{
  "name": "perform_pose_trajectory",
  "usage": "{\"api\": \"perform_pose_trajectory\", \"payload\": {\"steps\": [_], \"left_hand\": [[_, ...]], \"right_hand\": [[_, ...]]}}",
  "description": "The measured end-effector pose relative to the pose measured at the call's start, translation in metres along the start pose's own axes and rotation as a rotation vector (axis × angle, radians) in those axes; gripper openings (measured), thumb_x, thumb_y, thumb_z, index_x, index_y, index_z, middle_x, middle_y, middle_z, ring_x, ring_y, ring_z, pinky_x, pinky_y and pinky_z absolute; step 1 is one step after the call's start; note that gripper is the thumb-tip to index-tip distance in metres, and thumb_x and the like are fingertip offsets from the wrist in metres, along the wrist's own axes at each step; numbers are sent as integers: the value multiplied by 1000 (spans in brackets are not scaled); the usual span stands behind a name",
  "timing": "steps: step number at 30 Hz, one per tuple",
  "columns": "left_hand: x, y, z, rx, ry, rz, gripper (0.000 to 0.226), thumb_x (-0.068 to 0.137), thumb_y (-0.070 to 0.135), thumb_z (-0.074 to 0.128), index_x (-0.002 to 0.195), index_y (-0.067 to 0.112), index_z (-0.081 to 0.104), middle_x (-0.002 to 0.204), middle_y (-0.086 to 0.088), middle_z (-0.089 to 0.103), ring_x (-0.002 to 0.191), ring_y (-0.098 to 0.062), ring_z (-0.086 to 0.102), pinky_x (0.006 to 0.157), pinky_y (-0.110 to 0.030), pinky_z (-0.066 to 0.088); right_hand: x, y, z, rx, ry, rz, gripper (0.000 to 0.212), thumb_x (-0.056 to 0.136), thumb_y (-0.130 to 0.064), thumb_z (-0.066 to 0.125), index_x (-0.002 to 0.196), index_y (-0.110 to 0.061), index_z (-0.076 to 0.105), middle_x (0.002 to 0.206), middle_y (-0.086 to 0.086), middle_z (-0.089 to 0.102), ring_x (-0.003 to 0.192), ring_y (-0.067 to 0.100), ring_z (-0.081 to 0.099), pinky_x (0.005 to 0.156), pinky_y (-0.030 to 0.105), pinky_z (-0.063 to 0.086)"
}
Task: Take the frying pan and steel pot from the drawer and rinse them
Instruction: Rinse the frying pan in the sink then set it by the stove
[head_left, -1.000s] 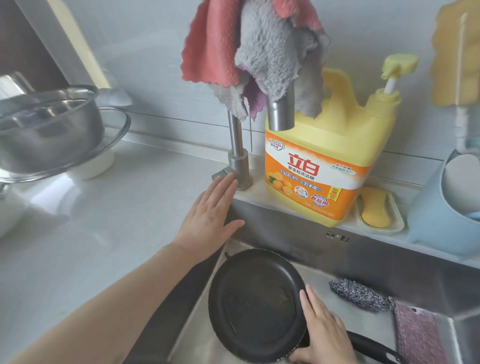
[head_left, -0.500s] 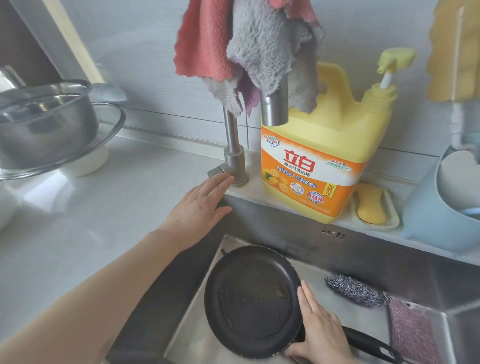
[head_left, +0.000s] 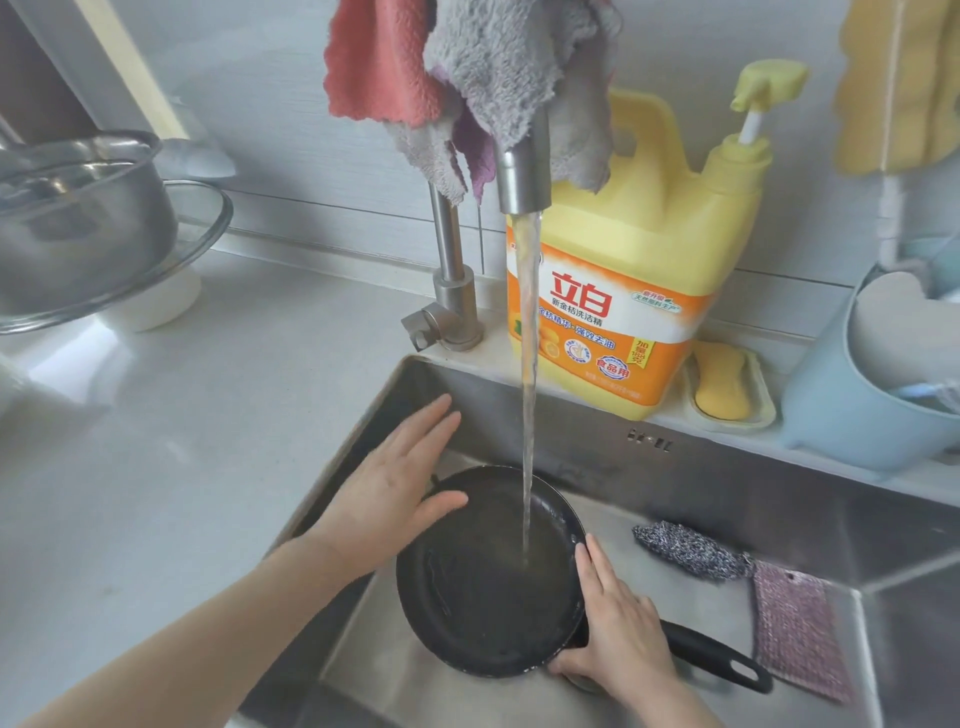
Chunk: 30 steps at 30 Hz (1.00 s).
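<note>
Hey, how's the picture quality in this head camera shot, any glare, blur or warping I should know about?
Head view: soft daylight, no hard shadows. Wide-angle warping curves the counter and sink edges. Bright glare on the counter at left, below the steel pot, which looks soft. The left hand is slightly motion-blurred; the right hand and frying pan are sharp. The water stream is smeared.

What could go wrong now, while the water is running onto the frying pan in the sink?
1. The stream hits the tilted frying pan near its rim, so water may splash over the sink edge onto the counter.
2. The right hand holds the pan only at its rim beside the handle; once wet, it may slip.
3. The cloths draped over the faucet could slide into the water.
</note>
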<state>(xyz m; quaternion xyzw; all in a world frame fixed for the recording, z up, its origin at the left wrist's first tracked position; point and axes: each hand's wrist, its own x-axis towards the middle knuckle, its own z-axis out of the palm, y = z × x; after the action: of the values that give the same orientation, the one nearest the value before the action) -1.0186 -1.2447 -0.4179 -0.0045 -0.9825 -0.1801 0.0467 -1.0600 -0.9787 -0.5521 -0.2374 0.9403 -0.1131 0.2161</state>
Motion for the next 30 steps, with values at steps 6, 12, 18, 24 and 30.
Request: {"api": "perform_pose_trajectory", "payload": {"steps": [6, 12, 18, 24, 30], "left_hand": [[-51, -27, 61, 117, -482, -279, 98, 87, 48, 65, 155, 23, -1, 161, 7, -14, 149, -13, 3, 117, -27, 18], [-37, -49, 76, 172, -603, -320, 126, 73, 33, 82, 153, 18, -14, 158, -3, -26, 149, -19, -2, 114, -31, 29], [-22, -63, 95, 158, -645, -269, 139, 64, 34, 89, 151, 25, -19, 156, -1, -33, 149, -23, 9, 113, -31, 31], [-23, -79, 109, 58, -651, -224, 149, 53, 49, 90, 145, 38, -27, 145, 13, -46, 149, -18, 5, 115, -30, 30], [-22, -77, 103, -21, -633, -142, 149, 55, 39, 92, 146, 38, -28, 137, 21, -54, 148, -13, 7, 105, -25, 41]], "right_hand": [[0, 2, 0, 9, -4, 1, 136, 56, -67, 74, 155, -24, -9, 160, -11, -23, 140, 13, 32, 103, 33, 34], [4, 9, 1, 8, -15, -8, 143, 53, -68, 76, 153, -24, -17, 157, -14, -29, 140, 11, 32, 99, 34, 36], [10, 16, 0, 19, -38, 5, 153, 49, -70, 77, 150, -18, -25, 159, -8, -28, 145, 10, 23, 104, 35, 34], [15, 18, -5, 16, -64, 6, 156, 47, -67, 82, 150, -19, -25, 158, -10, -27, 146, 9, 21, 105, 35, 33], [17, 21, -4, 1, -85, -18, 156, 46, -66, 84, 150, -24, -24, 155, -16, -32, 142, 11, 28, 101, 36, 39]]}}
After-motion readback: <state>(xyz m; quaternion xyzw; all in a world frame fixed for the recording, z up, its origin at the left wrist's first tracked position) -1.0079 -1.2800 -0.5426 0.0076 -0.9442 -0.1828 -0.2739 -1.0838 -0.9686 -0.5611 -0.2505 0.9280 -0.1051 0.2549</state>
